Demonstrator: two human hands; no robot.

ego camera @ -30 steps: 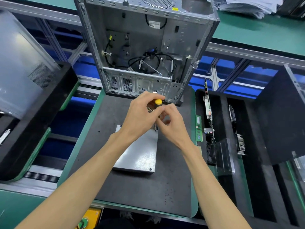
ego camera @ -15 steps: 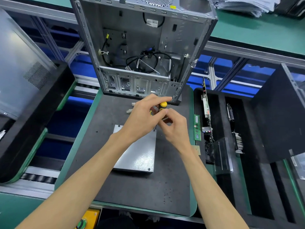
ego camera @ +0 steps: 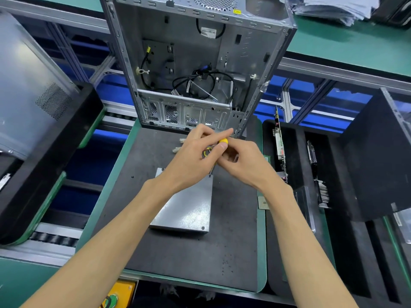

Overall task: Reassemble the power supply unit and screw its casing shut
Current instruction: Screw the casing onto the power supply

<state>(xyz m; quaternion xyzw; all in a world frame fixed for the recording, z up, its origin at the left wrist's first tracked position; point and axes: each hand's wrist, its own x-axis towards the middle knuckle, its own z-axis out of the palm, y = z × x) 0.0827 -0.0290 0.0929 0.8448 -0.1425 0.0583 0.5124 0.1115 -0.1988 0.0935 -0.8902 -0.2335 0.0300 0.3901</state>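
The grey metal power supply unit point(ego camera: 189, 210) lies flat on the dark work mat point(ego camera: 182, 258). A screwdriver with a yellow cap point(ego camera: 223, 141) stands upright over the unit's far right corner, its shaft mostly hidden. My left hand point(ego camera: 195, 156) wraps the handle from the left, index finger stretched over the cap. My right hand point(ego camera: 242, 161) pinches the handle from the right, thumb near the cap. Yellow and black wires point(ego camera: 208, 152) show between my fingers. White connectors point(ego camera: 178, 146) lie on the mat just left of my hands.
An open, bare computer case point(ego camera: 195, 70) stands at the mat's far edge, cables inside. Black foam trays point(ego camera: 311, 196) on the right hold circuit boards. A small chip point(ego camera: 263, 203) rests at the mat's right border. A side panel point(ego camera: 29, 85) leans at left.
My hands and the screwdriver stay at the unit's far right corner. The left index finger has stretched out over the yellow cap. The view has shifted slightly.
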